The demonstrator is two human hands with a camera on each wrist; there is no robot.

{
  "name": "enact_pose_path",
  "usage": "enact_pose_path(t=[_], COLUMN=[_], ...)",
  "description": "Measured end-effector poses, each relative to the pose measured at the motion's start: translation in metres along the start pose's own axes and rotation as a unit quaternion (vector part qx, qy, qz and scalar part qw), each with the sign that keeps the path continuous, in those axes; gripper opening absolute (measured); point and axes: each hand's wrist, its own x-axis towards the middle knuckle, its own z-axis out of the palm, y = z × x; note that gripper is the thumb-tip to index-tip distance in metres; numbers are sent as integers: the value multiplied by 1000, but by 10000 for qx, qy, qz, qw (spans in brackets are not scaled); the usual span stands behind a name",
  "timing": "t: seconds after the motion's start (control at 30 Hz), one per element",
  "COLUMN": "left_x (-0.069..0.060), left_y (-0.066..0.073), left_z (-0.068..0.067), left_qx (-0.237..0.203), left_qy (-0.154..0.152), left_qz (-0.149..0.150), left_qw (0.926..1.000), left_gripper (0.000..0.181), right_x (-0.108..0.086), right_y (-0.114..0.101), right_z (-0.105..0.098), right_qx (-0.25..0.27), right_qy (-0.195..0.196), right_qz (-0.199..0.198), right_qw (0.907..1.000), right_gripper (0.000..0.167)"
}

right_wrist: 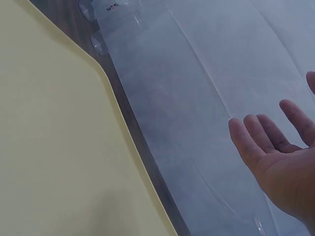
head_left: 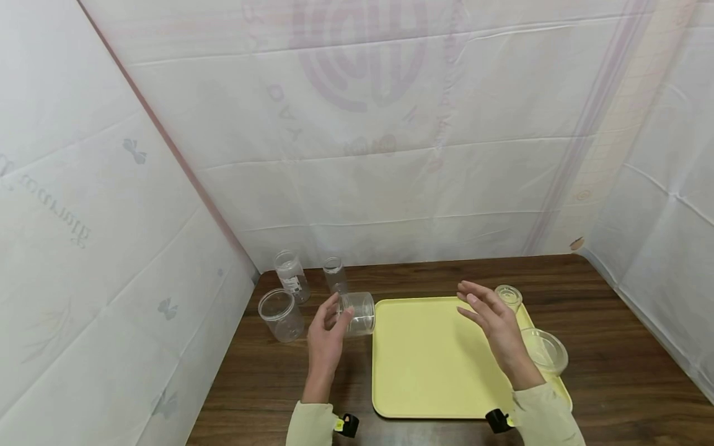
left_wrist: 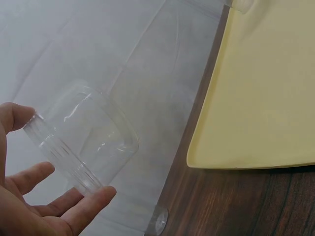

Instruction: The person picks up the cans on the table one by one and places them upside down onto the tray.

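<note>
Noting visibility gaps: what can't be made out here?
- Head: print on the white label, too small.
- Head: part of the yellow tray, behind the right hand and sleeve.
- Left wrist: left hand, partly cut by left edge.
- Right wrist: one finger, cut by right edge.

Curled left grip (head_left: 326,337) (right grip (head_left: 496,323) loose)

Three jars (head_left: 283,322) left of tray (head_left: 429,359), on table (head_left: 256,378); two containers (head_left: 545,352) at tray's right edge
</note>
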Motion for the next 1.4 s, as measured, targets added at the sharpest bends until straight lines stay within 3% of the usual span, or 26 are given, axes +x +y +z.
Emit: enact_pose_path(t=[0.9,1.4], left_x=[-9,-12], left_y=[13,12], left_z=[18,23], left_qx=[-602,-836], left_qy=[-73,-233], left_qz=[55,-71], left_qw=[9981,9962], left_gripper=[47,48], right_x=[-1,-3], right_y=[8,12], right_z=[17,28], right_qx=[-236,-241], right_qy=[-314,-453], right_qz=[303,370], right_qw=[9988,9980], right_gripper=[45,46])
